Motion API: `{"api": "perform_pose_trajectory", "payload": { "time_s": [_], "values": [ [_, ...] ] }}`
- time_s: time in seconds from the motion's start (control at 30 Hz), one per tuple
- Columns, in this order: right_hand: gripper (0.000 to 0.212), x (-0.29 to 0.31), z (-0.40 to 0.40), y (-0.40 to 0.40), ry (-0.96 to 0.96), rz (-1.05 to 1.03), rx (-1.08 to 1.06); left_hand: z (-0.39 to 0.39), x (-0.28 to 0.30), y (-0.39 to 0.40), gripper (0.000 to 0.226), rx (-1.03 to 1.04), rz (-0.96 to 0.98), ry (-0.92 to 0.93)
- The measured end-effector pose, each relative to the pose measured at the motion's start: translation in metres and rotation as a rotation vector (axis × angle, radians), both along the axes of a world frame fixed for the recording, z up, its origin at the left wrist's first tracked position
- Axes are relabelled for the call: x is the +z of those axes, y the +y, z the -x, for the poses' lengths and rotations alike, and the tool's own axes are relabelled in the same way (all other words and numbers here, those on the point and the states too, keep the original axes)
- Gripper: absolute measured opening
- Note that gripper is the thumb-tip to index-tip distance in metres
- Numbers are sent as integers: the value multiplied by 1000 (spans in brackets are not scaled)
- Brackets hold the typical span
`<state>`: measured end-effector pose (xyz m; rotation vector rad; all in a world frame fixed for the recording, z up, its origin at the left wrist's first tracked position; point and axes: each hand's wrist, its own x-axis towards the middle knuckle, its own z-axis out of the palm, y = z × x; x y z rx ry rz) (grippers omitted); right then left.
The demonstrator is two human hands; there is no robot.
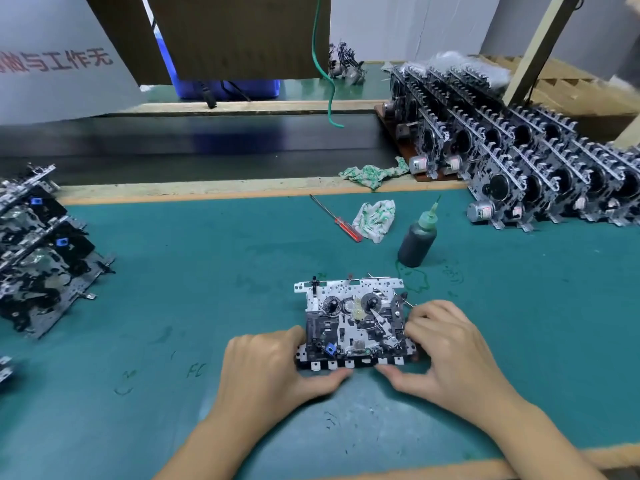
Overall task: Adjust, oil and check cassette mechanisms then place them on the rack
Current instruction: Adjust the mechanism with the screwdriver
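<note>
left hand [273,365] grips the near-left corner of the cassette mechanism [353,323], fingers curled against its left edge, thumb tucked under the front row of tabs. right hand [450,355] mirrors it on the near-right corner: fingers curled over the right edge near a thin protruding spring or wire, thumb along the front. both hands narrow, holding the unit from either side.

the mechanism lies flat, face up, on the green mat [207,271], front centre, reels and levers exposed. judged step: adjusting or checking, oil not in hand.

outward: oil bottle [417,242] stands upright just beyond the mechanism to the right, green stains on the mat round its base. red-handled screwdriver [337,220] lies further back, touching or just beside a crumpled rag [375,220]; a second rag [374,173] sits at the mat's far edge. finished units stand in rows on the rack [540,161] at the right. a stack of mechanisms [38,247] sits at the left, presumably waiting.

risks, as judgement: right fingers could snag and bend that thin wire. oil residue on the mat may make the unit slip or foul the fingers. lifting toward the rack, the wrist could clip the bottle and tip it.
</note>
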<state>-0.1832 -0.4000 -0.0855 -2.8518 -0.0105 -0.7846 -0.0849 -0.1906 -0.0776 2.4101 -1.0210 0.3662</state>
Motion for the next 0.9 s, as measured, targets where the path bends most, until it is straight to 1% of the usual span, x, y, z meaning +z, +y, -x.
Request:
{"api": "perform_pose_trajectory", "payload": {
  "time_s": [0.13, 0.27, 0.37, 0.5, 0.57, 0.67, 0.77, 0.83, 0.9],
  "values": [
    [48, 1, 2, 5, -18, 11, -13, -2, 3, 2, 59, -20, 6, -10],
    [58, 4, 6, 7, -41, 15, -81, 4, 1, -1, 57, -80, 73, -31],
    [58, 3, 3, 12, -59, 14, -124, 3, 2, -1, 60, -60, 79, -19],
    [53, 7, 2, 2, 13, 47, 19, -1, 4, -1, 59, -47, 42, -16],
    [53, 12, 2, 1, 54, 46, 34, -4, 5, 1, 62, -53, 22, 1],
    [53, 19, 1, 7, 125, -87, -5, -8, 7, 4, 64, -41, 39, 87],
    [50, 27, 0, 12, 231, -332, -76, -8, 10, 5, 60, -39, 46, 150],
    [53, 32, -2, 9, 318, -429, -56, -8, 13, 5, 55, -36, 80, 170],
    [53, 38, -4, 5, 365, -560, 17, -9, 18, 4, 62, -6, 177, 267]
  ]
}}
